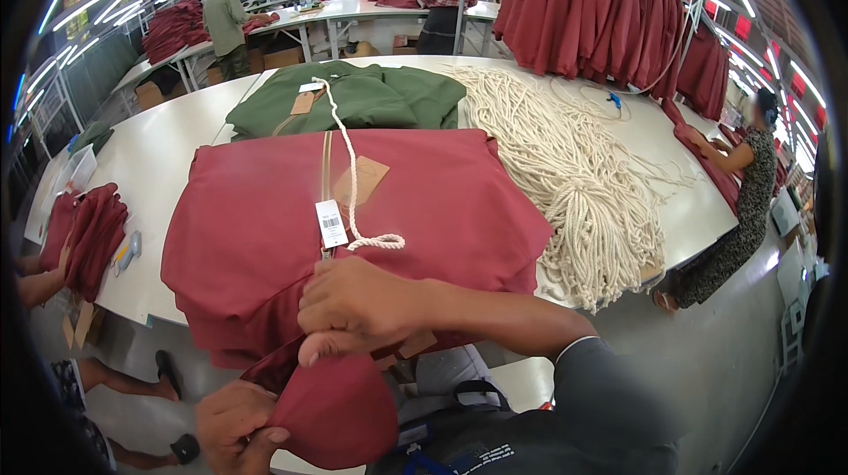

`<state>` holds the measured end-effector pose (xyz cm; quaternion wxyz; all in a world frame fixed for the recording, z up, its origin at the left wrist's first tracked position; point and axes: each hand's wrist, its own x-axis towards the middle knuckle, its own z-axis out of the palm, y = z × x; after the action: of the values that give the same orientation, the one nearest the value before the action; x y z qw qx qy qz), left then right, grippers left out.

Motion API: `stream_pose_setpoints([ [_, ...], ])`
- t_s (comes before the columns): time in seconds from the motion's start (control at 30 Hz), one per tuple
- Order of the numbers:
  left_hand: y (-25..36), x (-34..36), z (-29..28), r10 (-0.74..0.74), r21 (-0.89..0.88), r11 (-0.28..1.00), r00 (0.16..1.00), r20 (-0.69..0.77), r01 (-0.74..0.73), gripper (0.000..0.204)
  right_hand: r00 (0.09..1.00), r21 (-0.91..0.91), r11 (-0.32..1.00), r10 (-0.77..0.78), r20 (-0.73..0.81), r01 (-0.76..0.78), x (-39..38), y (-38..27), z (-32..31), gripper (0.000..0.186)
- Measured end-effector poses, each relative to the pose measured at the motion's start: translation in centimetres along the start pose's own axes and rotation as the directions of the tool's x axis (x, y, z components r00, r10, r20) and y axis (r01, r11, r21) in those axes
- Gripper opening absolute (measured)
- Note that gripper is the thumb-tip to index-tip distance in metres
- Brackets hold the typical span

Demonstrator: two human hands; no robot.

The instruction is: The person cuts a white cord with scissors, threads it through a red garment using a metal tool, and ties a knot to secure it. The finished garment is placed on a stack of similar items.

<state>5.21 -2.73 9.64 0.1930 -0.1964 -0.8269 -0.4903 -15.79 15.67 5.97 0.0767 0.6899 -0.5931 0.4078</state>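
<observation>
From where I stand, the white table (168, 152) fills the middle of the room; across its near edge lies a dark red garment (256, 192), seemingly atop others, its zip (326, 170) running from the far edge towards the wearer; right of it, a heap of cream cords (565, 183) spills to the right-hand edge; a green garment (380, 95) lies behind, nearer the far edge.

The red hood-like part (340, 413) hangs past the near edge, towards the wearer's body; it lies to the right of the left hand (234, 422) and on the wearer's side of the right hand (353, 303), the cloth's edge slanting between the two; both are on it, so neither is much nearer; the left pinches that edge between thumb and bent fingers; the right is curled, thumb lowered to the cloth, though I cannot tell what its fingers grip.

The cloth looks smooth and matt, gathered near the hands; one cream cord (353, 183) lies along the zip, its near end bent rightward; beside it sit a brown tag (367, 182) and a smaller white one (330, 222).
</observation>
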Motion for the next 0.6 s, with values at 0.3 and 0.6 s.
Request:
stream_pose_setpoints([
  [0.3,0.0,-1.7,-2.1,0.189,-0.127,0.971,0.977,-0.096,-0.201,0.034,0.968,-0.042,0.993,0.098,-0.229,-0.111,-0.5,8.0,-1.4,0.044],
  [0.6,0.0,-0.2,-0.3,0.001,0.043,0.999,0.999,-0.047,0.001,0.033,0.967,-0.003,0.987,0.156,-0.202,-0.16,0.0,3.3,-2.6,0.026],
])
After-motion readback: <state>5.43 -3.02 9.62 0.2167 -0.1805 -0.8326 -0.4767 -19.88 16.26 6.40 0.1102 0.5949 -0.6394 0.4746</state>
